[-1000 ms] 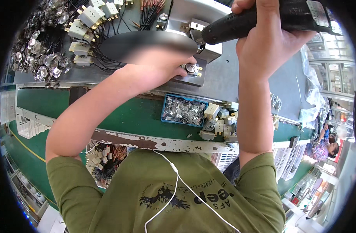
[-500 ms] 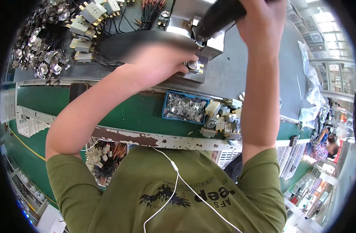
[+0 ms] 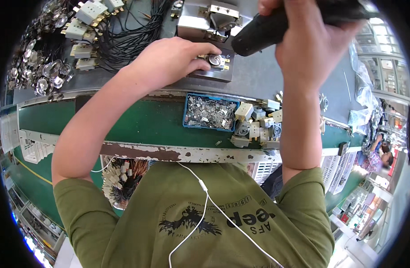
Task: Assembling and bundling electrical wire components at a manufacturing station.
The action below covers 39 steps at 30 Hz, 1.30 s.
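pinching metal-topped component (image 3: 215,60) in left grip (image 3: 173,59), over block (image 3: 214,75) beneath; clasping black tool (image 3: 262,35) in right grip (image 3: 305,47); apparently positioning, next needing steady alignment.

Unit (image 3: 215,60) sits on block (image 3: 219,77), behind tray (image 3: 209,128) of apparent clips (image 3: 210,111)

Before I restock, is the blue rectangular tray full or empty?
Not empty: small silver metal pieces hide most of the bottom of the blue rectangular tray. How deep they lie, I cannot tell.
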Motion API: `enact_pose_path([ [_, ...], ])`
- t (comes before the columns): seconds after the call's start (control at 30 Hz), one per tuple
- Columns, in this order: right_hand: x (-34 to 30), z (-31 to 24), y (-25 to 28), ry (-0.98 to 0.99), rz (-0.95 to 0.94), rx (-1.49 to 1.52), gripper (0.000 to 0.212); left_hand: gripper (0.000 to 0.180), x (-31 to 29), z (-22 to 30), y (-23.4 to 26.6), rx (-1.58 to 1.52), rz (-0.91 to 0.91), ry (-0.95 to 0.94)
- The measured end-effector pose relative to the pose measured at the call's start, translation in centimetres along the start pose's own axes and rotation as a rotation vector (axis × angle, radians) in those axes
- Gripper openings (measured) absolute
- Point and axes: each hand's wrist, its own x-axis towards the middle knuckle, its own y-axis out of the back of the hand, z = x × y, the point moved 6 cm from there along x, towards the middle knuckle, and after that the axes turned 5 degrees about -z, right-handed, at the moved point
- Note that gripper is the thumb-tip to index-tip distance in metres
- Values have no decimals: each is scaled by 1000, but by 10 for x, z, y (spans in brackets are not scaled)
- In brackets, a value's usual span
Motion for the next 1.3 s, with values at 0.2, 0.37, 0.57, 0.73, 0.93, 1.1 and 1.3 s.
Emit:
enact_pose_path([
  [0.2, -13, -12, 5, 16, 113, -889, 24, 35, -1, 2, 2, 35, 5, -17],
  [0.37, -14, -10, 6, -19, 96, -907, 23, 34, -2, 3, 3, 65, 29, -16],
  [0.57, -15, 10, 14, 7, 18, -534, 22, 33, -2, 5, 3, 74, 24, 6],
  [0.73, -24, 3, 8, -63, 102, -902, 25, 34, -4, 1, 2, 63, 45, -24],
  [0.93, -25, 15, 11, -25, 70, -193, 32, 33, 2, 3, 0, 78, 53, -44],
  [1.1, -29, 9, 5, -12, 46, -802, 44, 31, -4, 3, -1, 88, 80, -52],
  [1.3, -31, 13, 2, 51, -37, -814, 46, 32, -3, 19, 12, 127, -30, -21],
])
